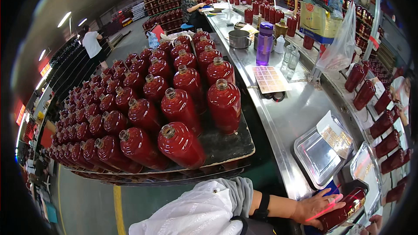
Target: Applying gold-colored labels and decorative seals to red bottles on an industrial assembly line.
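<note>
A dark red glass bottle [346, 209] with gold lettering lies tilted on its side at the lower right, over a blue holder [332, 189]. My left hand [317, 209] is closed about one end of the bottle, its fingers stretched along the glass, and a red light line crosses them. Cut off by the lower right rim, my right hand [373, 225] shows only bent fingers close to the bottle. What those fingers hold is hidden. Just beyond my left hand, a silver metal tray [315, 159] carries a sheet of gold labels [334, 135].
To the left, a dark pallet [235, 146] bears many red open-necked bottles [224, 106]. Along the steel bench [283, 115] stand a purple drink bottle [264, 45], a metal pot [239, 39] and a label sheet [271, 79]. More red bottles [365, 95] line the right shelf. Two people work farther off.
</note>
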Demonstrator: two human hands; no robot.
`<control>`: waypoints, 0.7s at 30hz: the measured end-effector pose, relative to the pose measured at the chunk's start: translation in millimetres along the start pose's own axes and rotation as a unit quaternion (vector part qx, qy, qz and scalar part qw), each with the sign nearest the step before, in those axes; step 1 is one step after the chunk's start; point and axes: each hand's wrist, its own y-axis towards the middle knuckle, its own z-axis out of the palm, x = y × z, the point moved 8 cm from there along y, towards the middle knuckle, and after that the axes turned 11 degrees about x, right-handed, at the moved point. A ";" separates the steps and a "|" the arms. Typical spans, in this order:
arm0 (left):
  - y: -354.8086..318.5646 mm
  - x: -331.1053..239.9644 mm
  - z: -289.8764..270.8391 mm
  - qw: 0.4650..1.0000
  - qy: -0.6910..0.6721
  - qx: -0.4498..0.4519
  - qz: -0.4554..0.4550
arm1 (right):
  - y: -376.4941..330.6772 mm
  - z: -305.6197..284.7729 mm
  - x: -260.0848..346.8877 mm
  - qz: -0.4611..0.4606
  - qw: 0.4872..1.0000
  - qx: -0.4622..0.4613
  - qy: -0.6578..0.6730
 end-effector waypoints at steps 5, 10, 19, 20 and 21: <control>-0.2 -1.6 -1.1 1.000 0.005 -0.005 0.008 | 0.7 0.1 7.7 -0.040 0.999 -0.017 -0.020; -1.3 -4.9 -4.2 1.000 0.014 0.000 0.004 | -5.4 3.3 -6.4 0.044 0.999 0.002 0.026; -0.9 -7.8 -6.7 1.000 0.016 0.017 -0.016 | -11.1 1.3 2.2 0.056 0.998 -0.015 0.011; -0.8 -7.5 -6.7 1.000 0.014 0.017 -0.016 | -11.8 0.8 3.5 0.059 0.998 -0.016 0.011; -0.9 -6.6 -6.2 1.000 0.013 0.018 -0.015 | -12.0 0.6 4.9 0.064 0.998 -0.014 0.009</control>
